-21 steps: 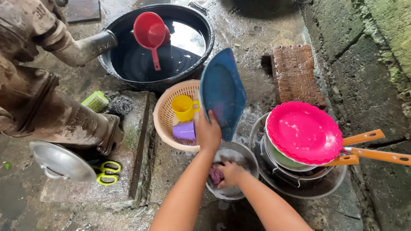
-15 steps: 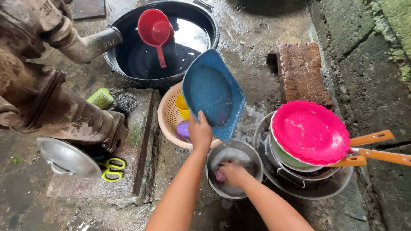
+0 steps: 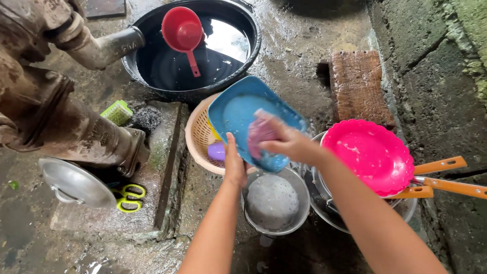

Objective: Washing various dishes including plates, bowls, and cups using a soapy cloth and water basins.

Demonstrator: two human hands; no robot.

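Blue tray [image 3: 238, 114] tilts above the pot [image 3: 275, 203], basket [image 3: 198, 137] behind; left hand [image 3: 235, 165] clamps its rim, right hand [image 3: 284, 142] presses a sponge [image 3: 257, 138] on it.

One blue plate [image 3: 238, 109], one pink plate [image 3: 368, 155], one red dipper [image 3: 182, 33], one black basin [image 3: 152, 76], one basket [image 3: 198, 137], two hands.

Tilted blue rectangular plastic tray [image 3: 238, 109], purple scrub pad [image 3: 259, 138] against its wet face.

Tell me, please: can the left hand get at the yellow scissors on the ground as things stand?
Probably not at once. The left hand is gripping the blue plate that the right hand rubs with a pink scrubber. The yellow scissors lie uncovered, lower left.
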